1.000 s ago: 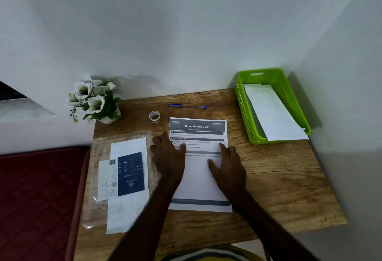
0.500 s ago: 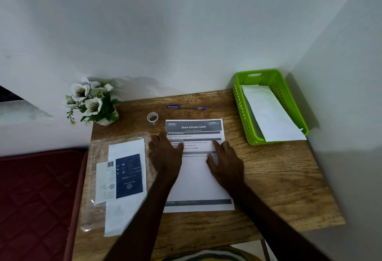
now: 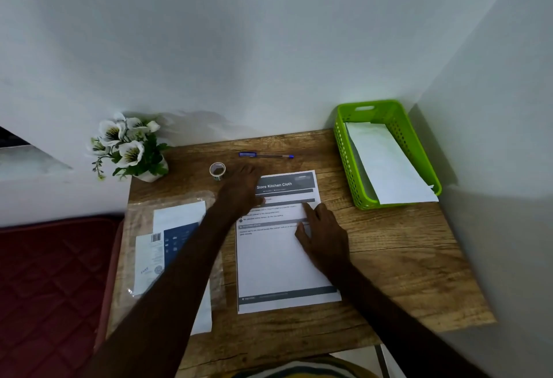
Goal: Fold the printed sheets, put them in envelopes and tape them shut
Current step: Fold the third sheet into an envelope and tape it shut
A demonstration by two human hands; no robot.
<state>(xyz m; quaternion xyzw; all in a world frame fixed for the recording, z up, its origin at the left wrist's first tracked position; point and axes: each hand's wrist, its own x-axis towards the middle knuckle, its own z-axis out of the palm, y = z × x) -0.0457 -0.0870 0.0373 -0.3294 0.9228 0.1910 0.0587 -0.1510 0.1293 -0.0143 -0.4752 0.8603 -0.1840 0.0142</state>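
While the printed sheet headed "Store Kitchen Cloth" lies flat at the bench centre, the right hand rests on it with fingers relaxed, grasping nothing. Blurred at the sheet's 11 o'clock corner, the left hand reaches beside the tape roll; its grip cannot be told. Packaged envelopes lie at 9 o'clock, a green basket holding white paper at 2 o'clock.

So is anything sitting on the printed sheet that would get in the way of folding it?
Only the hands. The right hand rests flat on the printed sheet, and the left hand lies over its top-left corner. The tape roll and pen lie apart, beyond its top edge.
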